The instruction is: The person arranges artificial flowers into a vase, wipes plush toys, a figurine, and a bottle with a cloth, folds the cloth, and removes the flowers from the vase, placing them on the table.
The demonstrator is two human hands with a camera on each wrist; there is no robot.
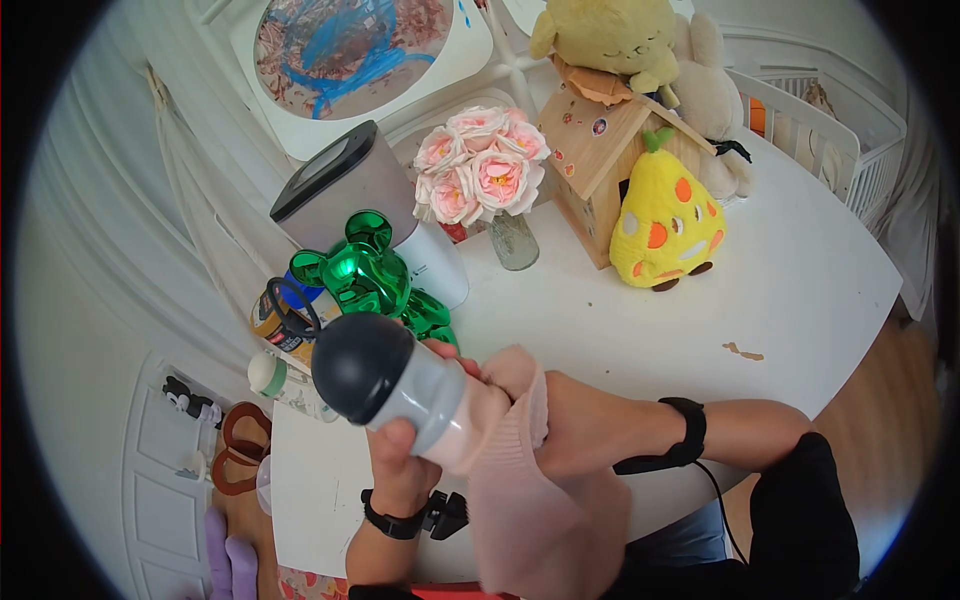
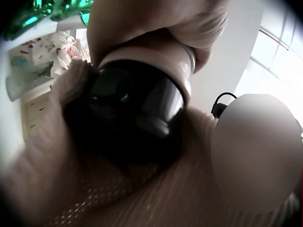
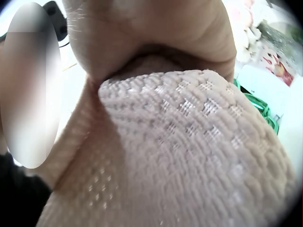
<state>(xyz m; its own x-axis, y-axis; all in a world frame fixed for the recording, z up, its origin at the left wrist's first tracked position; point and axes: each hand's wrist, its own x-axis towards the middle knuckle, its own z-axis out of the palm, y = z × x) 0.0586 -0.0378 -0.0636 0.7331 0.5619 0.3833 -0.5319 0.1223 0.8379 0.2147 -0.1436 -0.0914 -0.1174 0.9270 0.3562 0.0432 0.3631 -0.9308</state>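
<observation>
My left hand [image 1: 398,470] grips a bottle [image 1: 365,370] with a dark domed lid, a loop handle and a grey-and-pink body. The bottle tilts, lid toward the upper left. Its glossy black end [image 2: 137,109] shows in the left wrist view, surrounded by a pink knitted cloth [image 1: 540,520]. At the cloth's upper edge is my right hand [image 1: 565,415], partly covered by the knit. The right wrist view shows that hand [image 3: 156,33] with the cloth's folded edge [image 3: 156,78] held under its curled fingers. Below my hands the cloth hangs loosely.
Beyond the bottle stand a shiny green bear figure [image 1: 370,275], a grey-and-white appliance [image 1: 435,265], jars [image 1: 285,325] and a green-capped bottle [image 1: 268,375]. Pink flowers [image 1: 480,165] in a glass vase, a wooden house [image 1: 590,130] and plush toys [image 1: 670,225] occupy the white table's [image 1: 820,290] far side.
</observation>
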